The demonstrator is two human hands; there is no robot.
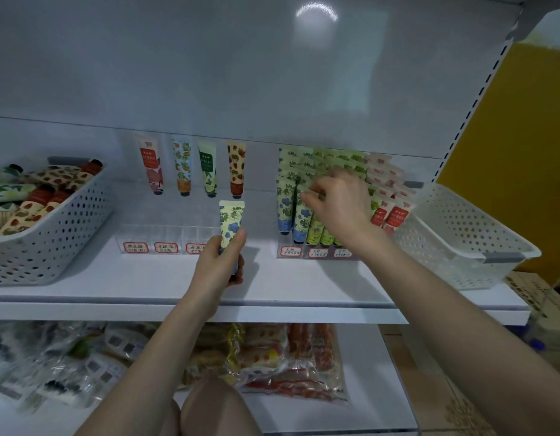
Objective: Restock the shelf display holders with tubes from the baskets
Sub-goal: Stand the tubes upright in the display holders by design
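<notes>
In the head view, a cream plastic tube printed with blue flowers [231, 220] is held upright, cap end down, in the left grip [223, 262], whose fingers and thumb are wrapped round its lower half. Just beyond and to the left of this grip, a clear acrylic display holder [168, 236] with red-bordered labels is seen on the white shelf [130, 287]. Four patterned tubes [190, 168] are stood cap-down along its rear row. Further left of the grip, a white perforated plastic basket [61, 237] is loaded with loose patterned tubes [30, 196] laid on their sides.

The right grip [338, 206] is narrowed, with thumb and forefinger pinched on the top edge of a second blue-flowered tube [300, 221], which stands in the front row of a second clear holder [316, 253]. Under and behind this grip, that holder is packed with rows of green and red-and-cream tubes [385, 187]. To the right of this grip, another white perforated basket [461, 234] is set on the same shelf. Below both grips, clear-wrapped packets [272, 357] are piled on the lower shelf [373, 372].
</notes>
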